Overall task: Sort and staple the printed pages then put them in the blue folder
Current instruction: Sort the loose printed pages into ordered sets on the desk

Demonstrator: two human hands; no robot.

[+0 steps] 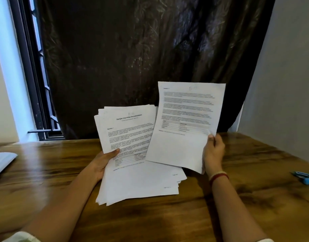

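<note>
Sorting is the step in hand, as I read it from my remote seat: nothing is stapled yet, and the pages are split between two hands at the centre of the frame. My left hand (102,162) holds the stack (132,154), its grip closed on the left edge with the thumb pressed across the top sheet, which is headed as a sample internship document. The stack is fanned and uneven, its lower edge hanging just over the bench (45,180).

My right hand (214,152) holds a single sheet (186,123) raised right of centre, the grip pinched on its lower right edge, thumb in front and fingers behind. That sheet overlaps the stack's right side and carries paragraphs and a small table.

The next move, I judge, calls for reading the faint handwritten mark at the sheet's top and laying it in its proper pile, keeping the stack from sliding.

The stapler (305,178) lies at the right edge of the frame, well apart. A pale flat thing (2,163) at the left edge may be the folder; I cannot tell.
</note>
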